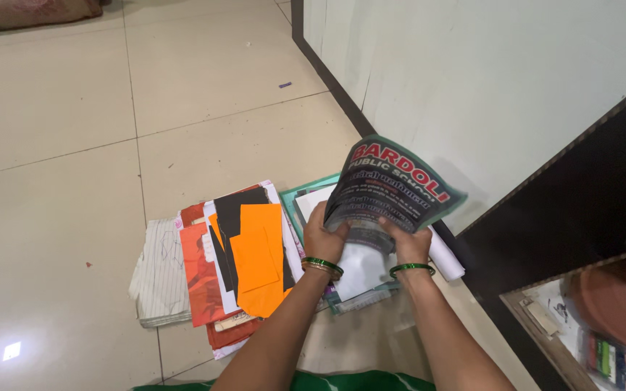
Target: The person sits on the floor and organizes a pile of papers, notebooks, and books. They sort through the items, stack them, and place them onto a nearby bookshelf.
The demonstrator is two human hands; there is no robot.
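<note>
Our left hand and right hand both grip the lower edge of a dark, glossy printed pamphlet with a green border and red lettering, fingers closed over the paper. It is lifted off the floor and bowed upward toward the pale wall. Under it lies a stack of white sheets in a teal folder, with a rolled white paper just beside our right wrist.

To the left, a second heap sits on the beige tiled floor: orange paper sheets on top of black card, red printed sheets, and a folded white lined cloth at the outer edge.

We judge the sorting partly done: two heaps are laid out, while the pamphlet is in hand and not yet placed on either.
</note>
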